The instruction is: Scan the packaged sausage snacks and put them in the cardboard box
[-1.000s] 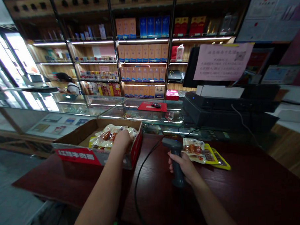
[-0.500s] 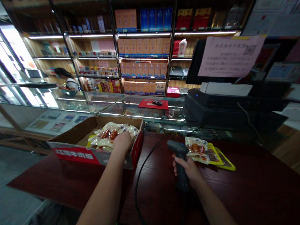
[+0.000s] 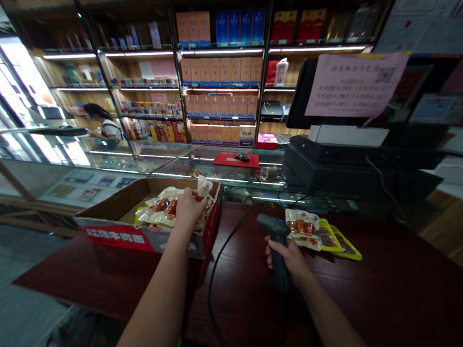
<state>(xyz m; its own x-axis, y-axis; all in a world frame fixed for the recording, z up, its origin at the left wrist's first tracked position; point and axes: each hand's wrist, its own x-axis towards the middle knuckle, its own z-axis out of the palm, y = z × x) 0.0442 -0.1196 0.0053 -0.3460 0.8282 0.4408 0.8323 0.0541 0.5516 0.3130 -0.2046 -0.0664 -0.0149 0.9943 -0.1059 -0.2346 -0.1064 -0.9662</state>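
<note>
My left hand (image 3: 189, 208) is closed on a packet of sausages (image 3: 204, 185), whose pale end sticks up past my fingers. It is at the right side of an open cardboard box (image 3: 115, 237), which holds several more sausage packets (image 3: 158, 205). My right hand (image 3: 287, 258) is wrapped around the handle of a dark barcode scanner (image 3: 274, 225), its head pointing left and a small blue light on top. Just right of the scanner, a sausage packet (image 3: 303, 224) overlaps yellow-edged packets (image 3: 345, 244) on the dark wooden table (image 3: 245, 306).
The scanner's black cable (image 3: 211, 282) loops over the table between my arms. Behind lies a glass counter (image 3: 166, 168) with a mouse (image 3: 241, 156) on a red mat. A monitor (image 3: 305, 96) bearing a pink notice stands at right. Another person (image 3: 106, 125) is at the far left.
My left hand has lifted slightly, and the end of a sausage packet now stands up above the others in the box. The right hand keeps the scanner in nearly the same place.
</note>
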